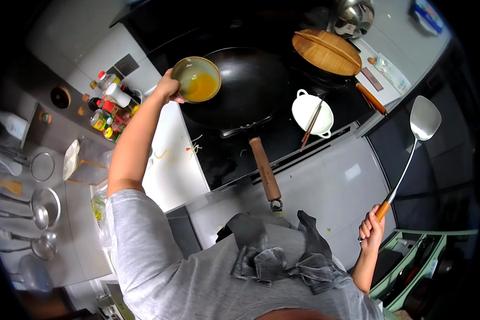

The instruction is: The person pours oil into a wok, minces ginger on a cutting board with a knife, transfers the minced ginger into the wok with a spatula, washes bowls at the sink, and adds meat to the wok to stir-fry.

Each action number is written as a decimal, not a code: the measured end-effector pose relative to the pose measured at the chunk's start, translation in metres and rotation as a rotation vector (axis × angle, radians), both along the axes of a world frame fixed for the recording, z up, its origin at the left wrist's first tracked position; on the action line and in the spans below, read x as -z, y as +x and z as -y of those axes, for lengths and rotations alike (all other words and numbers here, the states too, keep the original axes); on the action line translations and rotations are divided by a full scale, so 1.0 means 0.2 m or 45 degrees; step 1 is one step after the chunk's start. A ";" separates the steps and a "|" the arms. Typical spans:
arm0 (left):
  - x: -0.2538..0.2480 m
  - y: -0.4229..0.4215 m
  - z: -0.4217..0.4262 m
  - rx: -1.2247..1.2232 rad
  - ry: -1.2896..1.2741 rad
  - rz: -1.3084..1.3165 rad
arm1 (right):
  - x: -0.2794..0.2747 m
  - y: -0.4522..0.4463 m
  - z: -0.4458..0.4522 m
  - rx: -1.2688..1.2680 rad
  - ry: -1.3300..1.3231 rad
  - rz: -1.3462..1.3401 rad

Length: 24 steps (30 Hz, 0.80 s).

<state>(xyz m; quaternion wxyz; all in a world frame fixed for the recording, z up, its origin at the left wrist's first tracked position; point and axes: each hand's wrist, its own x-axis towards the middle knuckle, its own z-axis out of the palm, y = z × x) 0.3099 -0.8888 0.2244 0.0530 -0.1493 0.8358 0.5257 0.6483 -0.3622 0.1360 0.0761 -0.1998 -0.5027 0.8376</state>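
Observation:
My left hand (168, 87) grips the rim of a bowl (217, 70) tilted over the left side of a black wok (250, 80). Yellow liquid that looks like beaten egg (201, 86) lies inside the bowl. The wok rests on the black cooktop, its wooden handle (264, 168) pointing toward me. Off to the right, my right hand (372, 228) is closed around the wooden handle of a wok spatula (425, 118). The spatula's metal blade is raised, well apart from the wok.
Right of the wok stands a white two-handled dish (304, 109) with chopsticks (311, 128) across it. Behind it, a wooden lid (325, 52) covers another pan. Several seasoning bottles (114, 104) crowd the left counter (170, 178), where food scraps lie. Ladles and strainers (45, 205) hang at left.

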 end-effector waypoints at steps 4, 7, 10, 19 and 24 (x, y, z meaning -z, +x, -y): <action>0.06 -0.11 -0.13 -0.011 -0.180 0.005 | 0.00 0.09 -0.03 0.103 -0.048 0.021; 0.08 -0.17 -0.21 -0.017 -0.352 -0.027 | 0.01 0.15 -0.05 0.150 -0.044 0.029; 0.13 -0.25 -0.24 -0.012 -0.490 -0.055 | -0.01 0.19 -0.06 0.203 -0.035 0.065; 0.17 -0.41 -0.26 -0.093 -0.671 -0.118 | -0.02 0.22 -0.07 0.212 0.002 0.082; 0.13 -0.41 -0.20 -0.171 -0.728 -0.131 | -0.02 0.22 -0.07 0.198 0.049 0.097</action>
